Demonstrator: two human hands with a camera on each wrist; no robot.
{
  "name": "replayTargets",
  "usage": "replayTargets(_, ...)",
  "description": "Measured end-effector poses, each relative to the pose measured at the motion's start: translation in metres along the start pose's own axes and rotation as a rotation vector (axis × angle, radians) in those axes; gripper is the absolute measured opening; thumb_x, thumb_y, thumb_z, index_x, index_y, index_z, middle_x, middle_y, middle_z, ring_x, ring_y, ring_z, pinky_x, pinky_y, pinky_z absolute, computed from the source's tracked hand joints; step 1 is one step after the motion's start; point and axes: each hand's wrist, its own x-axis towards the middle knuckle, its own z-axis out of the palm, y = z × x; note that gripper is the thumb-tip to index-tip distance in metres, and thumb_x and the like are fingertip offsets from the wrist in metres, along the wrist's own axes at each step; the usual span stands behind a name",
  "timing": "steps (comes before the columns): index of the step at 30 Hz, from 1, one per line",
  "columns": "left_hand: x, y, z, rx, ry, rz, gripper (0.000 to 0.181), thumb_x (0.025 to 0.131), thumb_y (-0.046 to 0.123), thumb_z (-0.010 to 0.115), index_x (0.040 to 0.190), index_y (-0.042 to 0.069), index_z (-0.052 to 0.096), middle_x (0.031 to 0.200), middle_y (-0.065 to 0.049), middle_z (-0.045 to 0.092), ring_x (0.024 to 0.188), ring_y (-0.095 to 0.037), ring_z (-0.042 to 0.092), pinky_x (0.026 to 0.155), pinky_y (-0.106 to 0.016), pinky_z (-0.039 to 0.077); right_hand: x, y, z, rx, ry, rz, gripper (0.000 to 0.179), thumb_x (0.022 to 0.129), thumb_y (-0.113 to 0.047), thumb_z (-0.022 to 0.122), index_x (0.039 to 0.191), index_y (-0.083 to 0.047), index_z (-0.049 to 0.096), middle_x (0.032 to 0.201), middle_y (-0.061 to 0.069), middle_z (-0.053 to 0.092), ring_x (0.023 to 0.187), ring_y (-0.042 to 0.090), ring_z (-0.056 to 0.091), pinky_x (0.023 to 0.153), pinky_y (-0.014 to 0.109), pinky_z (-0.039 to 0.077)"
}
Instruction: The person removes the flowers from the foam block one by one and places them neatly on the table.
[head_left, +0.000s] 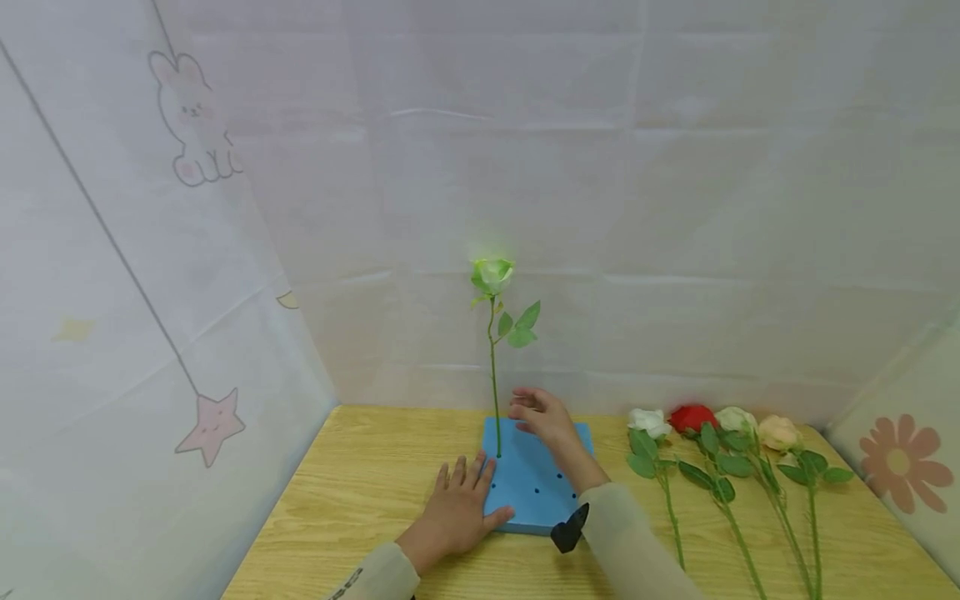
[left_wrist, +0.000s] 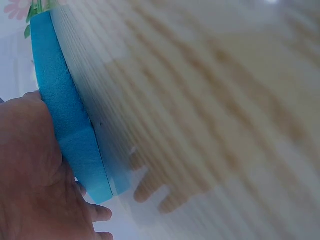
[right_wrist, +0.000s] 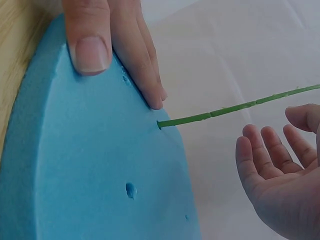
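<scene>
A blue foam block (head_left: 525, 475) with several small holes lies on the wooden table. One artificial rose (head_left: 492, 277), pale green, stands upright with its stem (right_wrist: 200, 117) stuck in a hole near the block's left side. My left hand (head_left: 461, 504) rests on the block's left edge with fingers spread, the thumb (right_wrist: 91, 50) pressing its top in the right wrist view. Beside the stem, over the far part of the block, my right hand (head_left: 547, 421) hangs with loosely bent fingers. A gap shows between those fingers and the stem in the right wrist view.
To the right of the block lie several artificial roses: a white one (head_left: 649, 423), a red one (head_left: 693, 418), a cream one (head_left: 736, 420) and a peach one (head_left: 780, 433). Their stems point toward the table's near edge. A pale cloth backdrop (head_left: 450, 192) rises behind the table (head_left: 337, 500).
</scene>
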Motion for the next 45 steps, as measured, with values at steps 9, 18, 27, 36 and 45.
replayTargets(9,-0.004,0.004,-0.005,-0.004,-0.016,-0.009,0.09,0.098,0.074,0.033,0.164,0.014,0.021,0.169,-0.012,0.016,0.152,-0.047,0.019,0.118,-0.068,0.015,0.008,0.003,0.011,-0.019,-0.002,0.006,0.04,0.097,-0.019,0.07,0.136,-0.01,0.063,0.129,0.016,0.065,0.114,0.028,0.065,0.098,0.048,0.054)
replayTargets(18,-0.004,0.005,-0.008,0.018,-0.022,-0.017,0.09,0.098,0.075,0.033,0.163,0.015,0.022,0.169,-0.01,0.017,0.152,-0.045,0.021,0.118,-0.067,0.017,0.012,-0.001,0.022,-0.041,0.007,-0.023,0.039,0.098,-0.014,0.069,0.136,-0.008,0.063,0.126,0.016,0.067,0.112,0.029,0.066,0.094,0.046,0.056)
replayTargets(27,-0.001,0.002,-0.002,0.028,-0.016,-0.014,0.092,0.096,0.079,0.029,0.164,0.016,0.022,0.169,-0.009,0.016,0.152,-0.044,0.021,0.118,-0.066,0.017,0.011,-0.004,0.029,-0.043,-0.016,-0.016,0.046,0.096,-0.016,0.071,0.14,-0.007,0.06,0.128,0.014,0.067,0.114,0.028,0.066,0.096,0.045,0.055)
replayTargets(36,-0.001,0.002,0.0,0.032,-0.006,-0.011,0.091,0.097,0.077,0.03,0.163,0.015,0.024,0.169,-0.01,0.018,0.151,-0.045,0.022,0.118,-0.066,0.018,0.01,-0.002,0.034,-0.063,-0.046,-0.051,0.049,0.097,-0.014,0.072,0.143,-0.007,0.058,0.125,0.012,0.069,0.115,0.026,0.066,0.096,0.045,0.054)
replayTargets(45,0.0,0.002,0.0,0.039,-0.002,-0.018,0.089,0.098,0.076,0.031,0.163,0.015,0.026,0.169,-0.01,0.019,0.151,-0.044,0.024,0.118,-0.066,0.018,0.007,-0.001,0.035,-0.068,-0.045,-0.041,0.026,0.1,-0.017,0.067,0.125,-0.015,0.072,0.107,0.009,0.072,0.105,0.033,0.068,0.094,0.047,0.055)
